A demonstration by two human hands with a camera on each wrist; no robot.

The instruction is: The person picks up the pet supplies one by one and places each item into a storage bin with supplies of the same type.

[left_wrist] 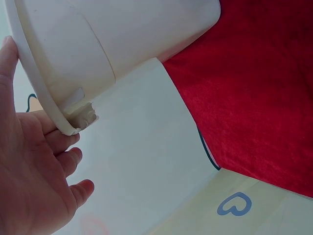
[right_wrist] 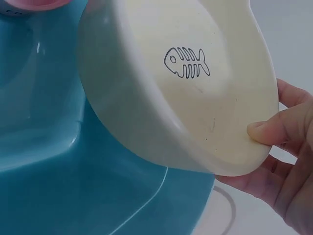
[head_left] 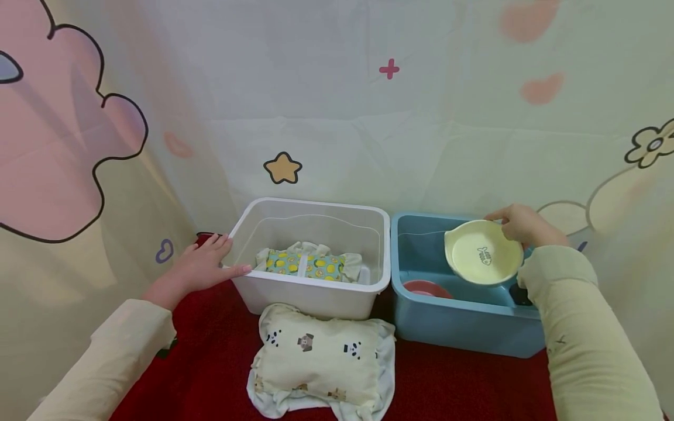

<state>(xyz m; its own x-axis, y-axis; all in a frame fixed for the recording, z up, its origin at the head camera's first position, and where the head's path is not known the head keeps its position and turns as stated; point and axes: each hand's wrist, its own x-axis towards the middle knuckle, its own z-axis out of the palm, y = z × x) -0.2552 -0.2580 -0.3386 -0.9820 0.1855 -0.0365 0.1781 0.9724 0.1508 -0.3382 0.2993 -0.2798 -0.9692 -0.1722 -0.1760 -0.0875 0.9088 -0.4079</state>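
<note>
My right hand pinches the rim of a pale yellow bowl, thumb inside and fingers outside. A fish-bone drawing marks the bowl's inner bottom, clear in the right wrist view. The bowl is tilted over the blue bin. Inside that bin sits a pink bowl, partly hidden by the front wall. My left hand rests on the front left corner of the white bin, its fingers extended at the rim. A small lemon-print pillow with pale ruffles lies inside the white bin.
A cream pillow with animal prints and a ruffled edge leans by the white bin's front on the red cloth. A dark object shows in the blue bin's front right corner. Behind both bins hangs a printed sheet.
</note>
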